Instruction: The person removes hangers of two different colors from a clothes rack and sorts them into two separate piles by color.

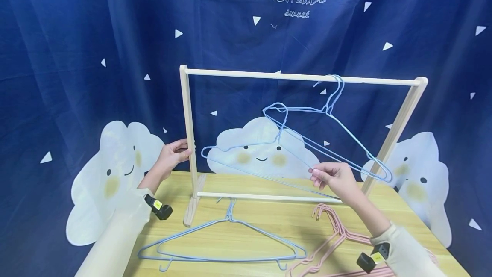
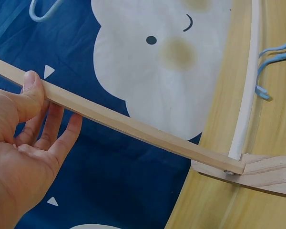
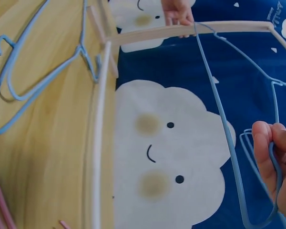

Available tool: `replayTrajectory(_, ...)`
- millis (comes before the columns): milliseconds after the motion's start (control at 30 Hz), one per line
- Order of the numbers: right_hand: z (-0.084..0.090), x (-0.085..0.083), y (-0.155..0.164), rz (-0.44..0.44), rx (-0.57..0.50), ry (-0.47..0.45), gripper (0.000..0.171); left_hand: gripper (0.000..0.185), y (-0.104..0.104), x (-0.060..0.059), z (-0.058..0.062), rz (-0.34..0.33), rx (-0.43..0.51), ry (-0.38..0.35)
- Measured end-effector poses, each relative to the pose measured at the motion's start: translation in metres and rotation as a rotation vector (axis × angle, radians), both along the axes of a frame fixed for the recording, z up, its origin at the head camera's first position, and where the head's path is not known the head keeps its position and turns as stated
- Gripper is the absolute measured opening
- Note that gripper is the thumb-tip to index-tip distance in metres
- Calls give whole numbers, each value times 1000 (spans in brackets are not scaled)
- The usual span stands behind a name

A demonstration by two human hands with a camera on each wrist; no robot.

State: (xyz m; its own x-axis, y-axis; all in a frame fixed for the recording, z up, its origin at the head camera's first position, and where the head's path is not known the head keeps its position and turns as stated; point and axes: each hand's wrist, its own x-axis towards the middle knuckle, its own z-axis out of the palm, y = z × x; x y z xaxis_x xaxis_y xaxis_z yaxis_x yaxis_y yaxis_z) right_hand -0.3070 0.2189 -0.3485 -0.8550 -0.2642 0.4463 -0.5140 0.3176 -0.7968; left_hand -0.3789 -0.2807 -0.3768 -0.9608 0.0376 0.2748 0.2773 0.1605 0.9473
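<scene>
"What does the head view show of the hands?"

"The person's left hand (image 1: 174, 156) grips the left post (image 1: 189, 127) of a pale wooden clothes rack (image 1: 397, 127). The right hand (image 1: 339, 179) pinches a light-blue, triangular wire hanger (image 1: 282, 131) by one sloping side, its hook below the round top bar (image 1: 246, 74)."

"And about them?"

"Blue wire hangers (image 1: 349, 131) hang from that bar, right of its middle. Other blue hangers (image 1: 229, 218) lie on the wood-grained table (image 1: 169, 208), near pink wire hangers (image 1: 340, 231). A navy curtain (image 1: 230, 20) with white clouds hangs behind."

"The left wrist view?"

"Thumb on one side of the post, fingers on the other."

"And the right wrist view?"

"Thumb and fingers stand close together on the wire, near a rounded corner. The hanger's far end overlaps the left post; whether they touch, one cannot tell."
</scene>
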Motion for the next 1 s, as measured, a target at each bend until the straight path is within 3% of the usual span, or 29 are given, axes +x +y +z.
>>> replayTrajectory(700,-40,3,-6,156,72,-158,16,53,-1,1,-1,-7,-1,7)
replayTrajectory(1000,-62,3,-12,191,163,-243,15,53,1,1,-1,4,1,8)
